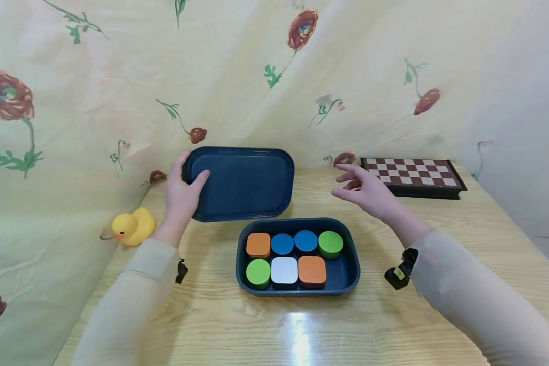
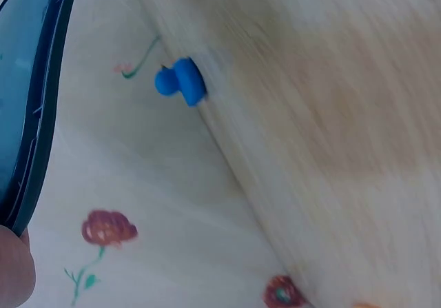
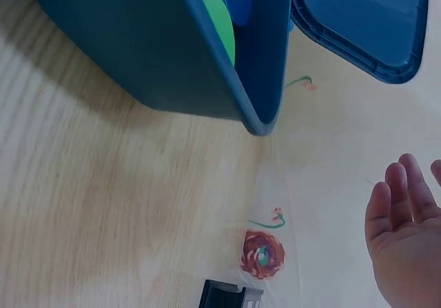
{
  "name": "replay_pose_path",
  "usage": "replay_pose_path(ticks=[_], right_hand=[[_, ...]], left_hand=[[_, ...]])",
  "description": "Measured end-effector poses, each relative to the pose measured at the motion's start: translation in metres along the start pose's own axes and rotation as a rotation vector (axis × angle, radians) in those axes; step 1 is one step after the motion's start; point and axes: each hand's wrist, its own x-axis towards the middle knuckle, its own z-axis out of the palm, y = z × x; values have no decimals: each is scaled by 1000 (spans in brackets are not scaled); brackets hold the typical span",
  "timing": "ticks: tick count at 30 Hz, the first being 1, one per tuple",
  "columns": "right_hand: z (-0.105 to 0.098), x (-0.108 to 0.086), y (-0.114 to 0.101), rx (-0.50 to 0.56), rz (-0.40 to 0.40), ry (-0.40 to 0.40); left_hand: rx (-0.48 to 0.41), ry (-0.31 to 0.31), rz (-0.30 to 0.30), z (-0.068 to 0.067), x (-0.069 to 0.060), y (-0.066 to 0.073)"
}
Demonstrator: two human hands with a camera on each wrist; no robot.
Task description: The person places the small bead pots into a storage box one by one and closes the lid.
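Observation:
In the head view, my left hand [image 1: 183, 195] grips the left edge of a dark blue lid [image 1: 240, 183], thumb on its face. The lid is raised and tilted behind a dark blue box [image 1: 297, 293]. Inside the box sit several pieces: rounded-square orange ones [image 1: 312, 270], a white one [image 1: 284, 269], round blue ones [image 1: 306, 241] and round green ones [image 1: 331, 244]. The front right corner of the box shows bare floor. My right hand [image 1: 366, 190] hovers behind and to the right of the box, fingers loosely extended, holding nothing.
A yellow rubber duck [image 1: 134, 226] sits left of my left forearm. At the back right lies a checkered board case [image 1: 412, 175]. The left wrist view shows a small blue object [image 2: 182, 82] by the table's back edge. Flowered cloth [image 1: 238, 76] hangs behind the table.

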Motion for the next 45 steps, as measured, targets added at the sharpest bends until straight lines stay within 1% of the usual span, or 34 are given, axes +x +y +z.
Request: replay_pose_path(ticks=[4, 7, 10, 14, 17, 23, 25, 27, 34, 37, 41, 43, 45], right_hand=[[-1, 8, 0, 37, 3, 9], [-2, 14, 0, 83, 2, 36], [-3, 21, -1, 147, -3, 58], [-3, 27, -5, 208, 1, 91], [-2, 30, -8, 253, 6, 99], [5, 33, -12, 351, -2, 117], [8, 33, -13, 382, -12, 133], [9, 34, -14, 390, -16, 153], [7, 33, -16, 336, -3, 223], [7, 30, -15, 322, -11, 229], [6, 25, -13, 313, -48, 222], [6, 21, -12, 349, -72, 218], [5, 18, -12, 477, -107, 199]], left_hand=[[-50, 6, 36, 14, 2, 10], [-94, 3, 53, 23, 1, 18], [-134, -10, 64, 33, 0, 26], [-217, -38, 62, 47, -2, 33], [-279, -54, 51, 57, -4, 36], [-342, -82, 36, 73, -7, 35], [-354, -90, 32, 76, -10, 35], [-371, -104, 26, 79, -11, 35], [-413, -140, 44, 83, -11, 34], [-427, -162, 29, 84, -12, 36], [-467, -199, 6, 85, -15, 40], [-484, -220, 6, 85, -17, 41], [-503, -246, 20, 85, -18, 42]])
